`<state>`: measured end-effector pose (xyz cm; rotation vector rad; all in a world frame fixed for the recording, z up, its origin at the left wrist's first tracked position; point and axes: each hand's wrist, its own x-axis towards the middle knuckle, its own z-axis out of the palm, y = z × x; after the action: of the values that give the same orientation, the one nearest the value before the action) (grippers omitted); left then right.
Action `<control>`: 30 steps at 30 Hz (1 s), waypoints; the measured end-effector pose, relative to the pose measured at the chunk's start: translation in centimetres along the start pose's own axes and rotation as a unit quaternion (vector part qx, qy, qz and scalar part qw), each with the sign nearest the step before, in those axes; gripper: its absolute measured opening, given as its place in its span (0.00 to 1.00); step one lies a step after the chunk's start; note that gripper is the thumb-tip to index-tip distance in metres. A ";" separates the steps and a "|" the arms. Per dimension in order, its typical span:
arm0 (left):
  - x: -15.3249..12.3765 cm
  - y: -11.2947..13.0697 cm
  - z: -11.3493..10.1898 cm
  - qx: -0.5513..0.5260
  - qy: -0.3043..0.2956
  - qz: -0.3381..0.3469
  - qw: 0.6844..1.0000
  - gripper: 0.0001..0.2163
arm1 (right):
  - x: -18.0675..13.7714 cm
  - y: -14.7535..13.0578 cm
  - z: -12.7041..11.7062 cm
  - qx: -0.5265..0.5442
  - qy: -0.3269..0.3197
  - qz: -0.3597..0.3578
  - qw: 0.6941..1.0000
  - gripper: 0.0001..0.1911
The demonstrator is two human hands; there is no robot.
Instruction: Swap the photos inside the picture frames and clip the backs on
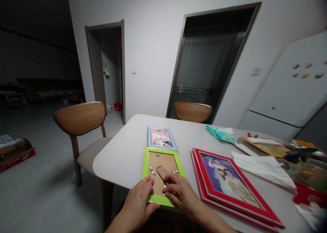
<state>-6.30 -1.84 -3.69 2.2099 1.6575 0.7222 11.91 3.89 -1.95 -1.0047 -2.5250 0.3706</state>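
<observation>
A lime-green picture frame (145, 165) lies face down at the table's near edge, its brown backing board (159, 163) with a fold-out stand (162, 171) showing. Small metal clips (152, 171) sit around the board. My left hand (139, 199) grips the frame's lower left corner, fingers on top and thumb at the near edge. With bent fingers closed together, my right hand (180, 192) works at a metal clip (164, 191) near the board's lower edge; the fingertips partly hide it. Just beyond lies a light-blue picture frame (173, 139) with a pink photo, face up.
Stacked red picture frames (201, 178) lie to the right on the white table (117, 151). Behind them are a green-and-white packet (221, 134), white paper (263, 168) and assorted clutter. Wooden chairs (81, 119) stand at the left and far side.
</observation>
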 end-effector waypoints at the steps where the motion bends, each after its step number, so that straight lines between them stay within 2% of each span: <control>1: 0.0 0.1 -0.1 0.000 -0.002 -0.002 1.000 0.25 | -0.1 0.1 -0.1 0.001 -0.004 -0.008 1.000 0.09; 4: 0.0 0.2 -0.2 -0.004 -0.007 -0.006 1.000 0.25 | 0.1 0.3 -0.3 0.001 -0.017 -0.011 1.000 0.09; 10: 0.2 0.3 -0.8 -0.001 -0.015 -0.012 1.000 0.21 | 1.4 0.4 0.1 0.019 -0.025 0.026 0.999 0.05; 15: 0.3 0.6 -1.2 -0.003 -0.029 -0.008 1.000 0.16 | 1.0 0.4 0.4 0.010 -0.020 -0.003 1.000 0.12; 20: 0.1 0.4 -0.8 -0.011 -0.022 -0.017 1.000 0.21 | 0.6 0.8 0.5 0.022 -0.028 -0.009 0.999 0.14; 26: 0.1 -0.4 -0.3 -0.019 -0.018 -0.016 1.000 0.25 | 2.1 -0.1 0.3 0.087 0.020 0.050 0.995 0.12; 30: 0.0 -0.8 0.0 -0.033 -0.005 -0.009 0.999 0.26 | 4.8 -0.5 1.7 0.029 0.061 0.072 0.995 0.13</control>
<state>-6.92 -1.58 -4.11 2.1467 1.6227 0.7499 7.71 6.72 -1.98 -1.1534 -2.3271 0.4073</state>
